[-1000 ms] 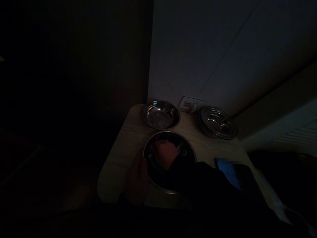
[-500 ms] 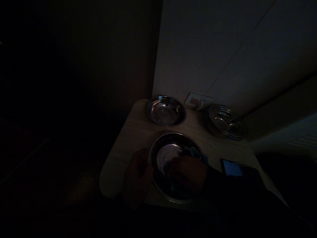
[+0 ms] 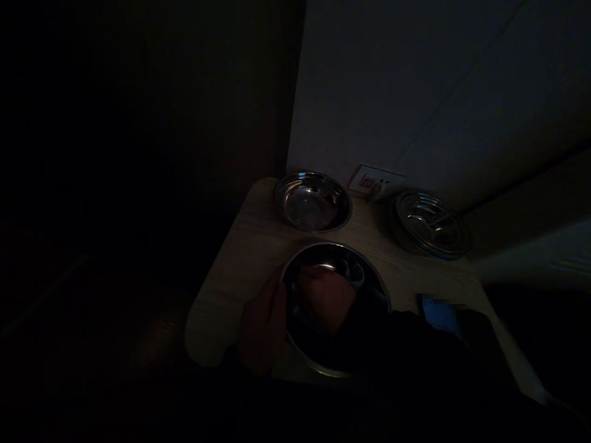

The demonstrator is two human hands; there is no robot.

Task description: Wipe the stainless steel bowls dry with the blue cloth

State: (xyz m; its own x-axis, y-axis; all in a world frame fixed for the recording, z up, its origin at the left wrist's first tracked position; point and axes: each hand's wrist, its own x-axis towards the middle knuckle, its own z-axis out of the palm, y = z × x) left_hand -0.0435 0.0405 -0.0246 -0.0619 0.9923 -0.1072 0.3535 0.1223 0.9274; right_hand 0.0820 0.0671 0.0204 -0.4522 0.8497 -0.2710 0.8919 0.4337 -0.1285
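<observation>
In dim light a large steel bowl [image 3: 369,284] sits at the near edge of a small light wooden table [image 3: 235,258]. My left hand [image 3: 262,320] grips the bowl's left rim. Inside the bowl, my right hand [image 3: 325,297] is closed on a pale cloth [image 3: 355,275] and presses it against the inner surface. A dark sleeve covers my right forearm.
A smaller steel bowl [image 3: 313,201] stands at the table's far left. A stack of steel plates [image 3: 429,223] is at the far right, with a wall socket [image 3: 376,181] between them. A lit phone [image 3: 441,312] lies by my right arm. The surroundings are dark.
My right hand has moved with the cloth inside the bowl, from the far left side to the near right and back to the left. The left hand keeps its grip on the rim.
</observation>
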